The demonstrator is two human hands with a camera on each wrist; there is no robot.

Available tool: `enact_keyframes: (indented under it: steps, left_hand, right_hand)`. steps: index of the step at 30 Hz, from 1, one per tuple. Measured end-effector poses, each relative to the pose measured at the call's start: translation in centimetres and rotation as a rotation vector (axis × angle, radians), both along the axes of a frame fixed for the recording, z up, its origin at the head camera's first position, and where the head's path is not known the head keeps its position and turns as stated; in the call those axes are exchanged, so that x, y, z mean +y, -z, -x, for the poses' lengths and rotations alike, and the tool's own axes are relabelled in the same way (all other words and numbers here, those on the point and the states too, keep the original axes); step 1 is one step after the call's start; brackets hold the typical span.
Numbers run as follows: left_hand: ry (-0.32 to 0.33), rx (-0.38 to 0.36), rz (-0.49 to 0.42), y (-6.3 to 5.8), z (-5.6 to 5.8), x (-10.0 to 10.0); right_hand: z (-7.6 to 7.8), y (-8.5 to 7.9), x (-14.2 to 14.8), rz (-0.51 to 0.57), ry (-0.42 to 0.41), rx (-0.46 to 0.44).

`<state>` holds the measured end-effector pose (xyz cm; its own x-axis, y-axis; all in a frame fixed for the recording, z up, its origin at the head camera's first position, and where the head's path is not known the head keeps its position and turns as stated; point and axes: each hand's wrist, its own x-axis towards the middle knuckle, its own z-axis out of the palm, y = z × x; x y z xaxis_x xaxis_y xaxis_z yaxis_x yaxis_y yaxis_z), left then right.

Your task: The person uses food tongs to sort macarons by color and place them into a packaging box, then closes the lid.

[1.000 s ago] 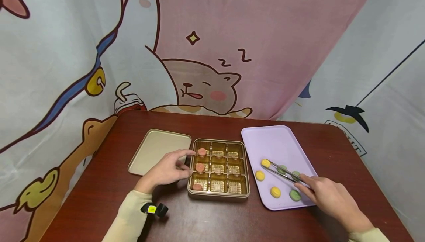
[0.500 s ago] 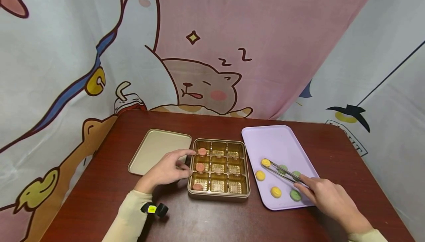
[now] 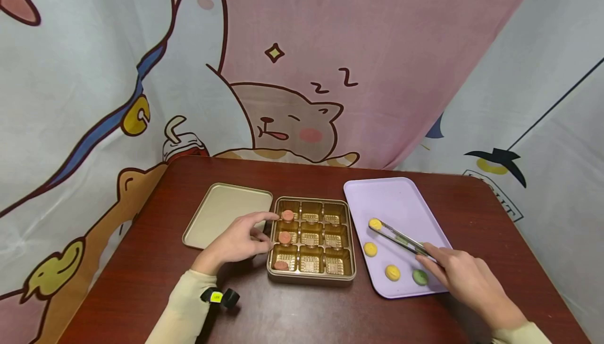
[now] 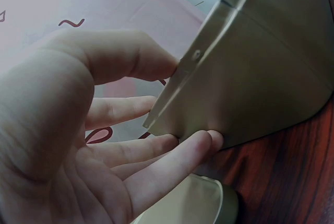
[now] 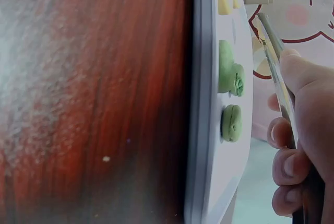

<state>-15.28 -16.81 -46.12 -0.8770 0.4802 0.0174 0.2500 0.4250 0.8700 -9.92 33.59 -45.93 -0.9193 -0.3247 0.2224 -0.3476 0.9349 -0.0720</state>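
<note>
Right hand (image 3: 472,281) clamped on tongs (image 3: 405,237), their tips gripping a yellow cookie (image 3: 375,224) over the lilac tray (image 3: 387,194).
Left hand (image 3: 243,239), fingers apart, touches the gold tin's (image 3: 311,280) side. The backdrop (image 3: 424,19) reads "Z Z" above a sleeping cat (image 3: 292,121); lettering at right ends "UT". The wristband's yellow label (image 3: 216,297) is too small to read.

Tray (image 3: 387,202) was plain lilac, box (image 3: 311,281) gold, lid (image 3: 222,213) paler gold. Yellow macarons (image 3: 392,272), green macarons (image 3: 420,277), brick-pink macarons (image 3: 285,237) showed. Tongs (image 5: 279,83) were silver. Surface (image 3: 292,318) was red-brown, dark-streaked. Sleeves (image 3: 181,302) were cream, wristband (image 3: 216,297) black with yellow label. Backdrop (image 3: 401,45) was pink and white, printed with dark-outlined cartoons.
</note>
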Motion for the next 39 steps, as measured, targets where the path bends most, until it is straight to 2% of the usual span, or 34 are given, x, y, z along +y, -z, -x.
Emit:
enact_keyframes:
  steps: [8, 20, 28, 35, 39]
  left_hand:
    - [0.007, -0.003, -0.005, 0.0, 0.1, 0.0]
    - [-0.001, 0.003, 0.01, -0.1, 0.1, 0.0]
    - [-0.001, 0.004, 0.01, -0.2, 0.1, 0.1]
    - [0.0, 0.007, 0.018, -0.2, 0.0, 0.0]
    - [0.0, 0.0, 0.012, -0.2, 0.0, 0.0]
  right_hand:
    - [0.3, -0.3, -0.4, 0.018, -0.085, 0.144]
    - [0.6, -1.5, -2.1, 0.019, -0.098, 0.126]
    - [0.7, -1.3, -3.3, 0.034, -0.173, 0.218]
    - [0.9, -1.2, -4.8, 0.051, -0.236, 0.238]
    - [0.7, -1.3, -5.7, 0.074, -0.303, 0.272]
